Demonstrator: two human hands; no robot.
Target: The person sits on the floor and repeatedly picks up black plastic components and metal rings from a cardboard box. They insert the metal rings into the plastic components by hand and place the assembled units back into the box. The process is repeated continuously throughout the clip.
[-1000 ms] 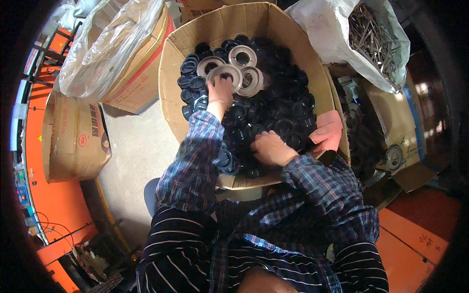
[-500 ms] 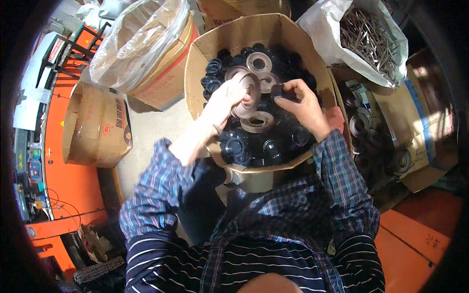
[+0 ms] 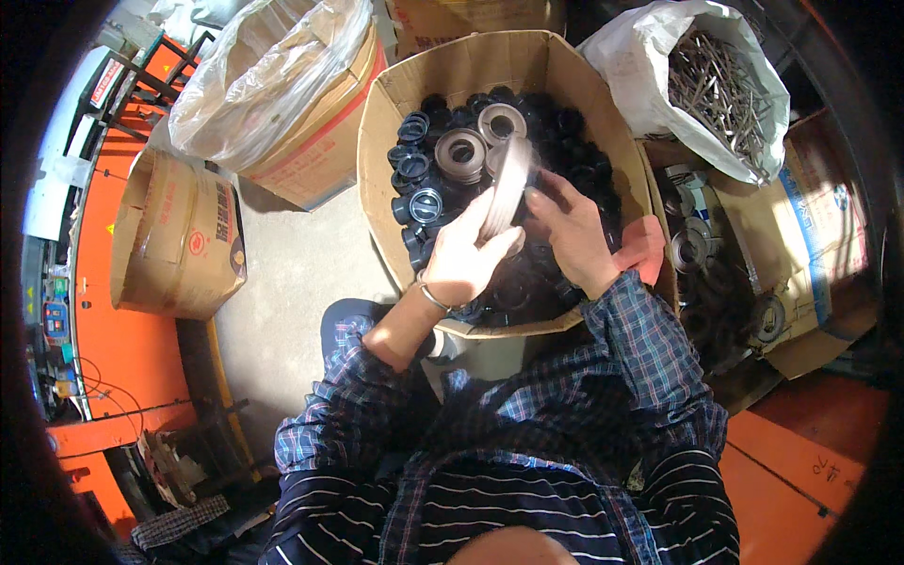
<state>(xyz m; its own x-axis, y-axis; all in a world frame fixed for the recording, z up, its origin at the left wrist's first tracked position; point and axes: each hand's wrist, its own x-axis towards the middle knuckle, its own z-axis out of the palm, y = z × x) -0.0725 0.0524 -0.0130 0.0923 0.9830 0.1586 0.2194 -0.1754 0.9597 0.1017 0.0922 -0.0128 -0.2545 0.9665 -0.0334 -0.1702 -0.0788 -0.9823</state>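
Observation:
An open cardboard box (image 3: pixel 377 122) in front of me is full of black round plastic parts (image 3: pixel 414 169), with two tan ring-shaped parts (image 3: pixel 461 151) on top. My left hand (image 3: pixel 457 259) holds a tan ring (image 3: pixel 506 184) edge-on above the box. My right hand (image 3: pixel 570 231) is right beside it, fingers touching the same ring from the right. Both forearms wear plaid sleeves, and a thin bracelet is on my left wrist.
A white sack of long metal nails (image 3: pixel 720 85) stands at the right. A box lined with clear plastic (image 3: pixel 273 85) is at the upper left, a shut carton (image 3: pixel 179 235) at the left. Metal parts (image 3: pixel 716 273) lie in a box at right. Orange floor surrounds.
My hands rose out of the black parts and came together. The left hand lifted a tan ring from the pile, and the right hand joined it on the ring.

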